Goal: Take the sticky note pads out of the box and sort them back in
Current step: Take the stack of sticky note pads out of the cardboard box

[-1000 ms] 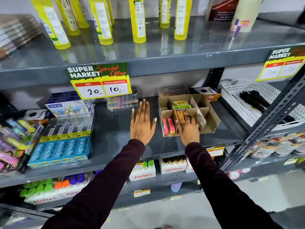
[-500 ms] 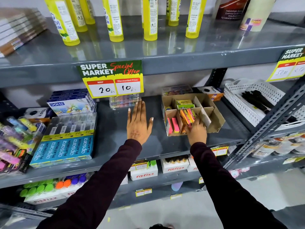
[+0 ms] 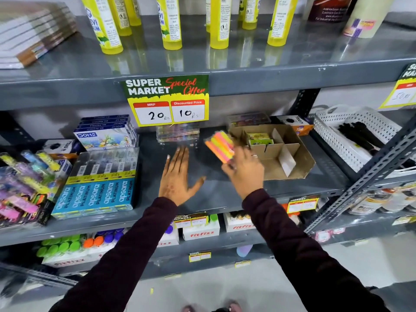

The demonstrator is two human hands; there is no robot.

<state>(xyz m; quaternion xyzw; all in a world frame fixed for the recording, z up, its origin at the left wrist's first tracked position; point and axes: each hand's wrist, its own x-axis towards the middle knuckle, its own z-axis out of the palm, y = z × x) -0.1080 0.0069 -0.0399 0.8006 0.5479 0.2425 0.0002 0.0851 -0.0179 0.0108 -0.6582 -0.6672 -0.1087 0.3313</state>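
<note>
A brown cardboard box (image 3: 301, 163) with dividers sits on the middle grey shelf at the right. Green and yellow packets (image 3: 258, 138) remain in its back compartment. My right hand (image 3: 244, 172) grips a stack of neon pink, orange and yellow sticky note pads (image 3: 220, 146), held in the air just left of the box. My left hand (image 3: 179, 176) lies flat on the shelf, palm down, fingers spread, with nothing in it.
Pencil boxes (image 3: 99, 190) and crayon packs (image 3: 105, 136) fill the shelf's left part. A clear pack (image 3: 177, 134) sits behind my left hand. A white perforated basket (image 3: 351, 136) stands at the right. A price sign (image 3: 167, 100) hangs overhead.
My right hand has pulled the stack of neon pads out of the box's front compartment and carried it up and left. My left hand has stayed flat on the shelf.
</note>
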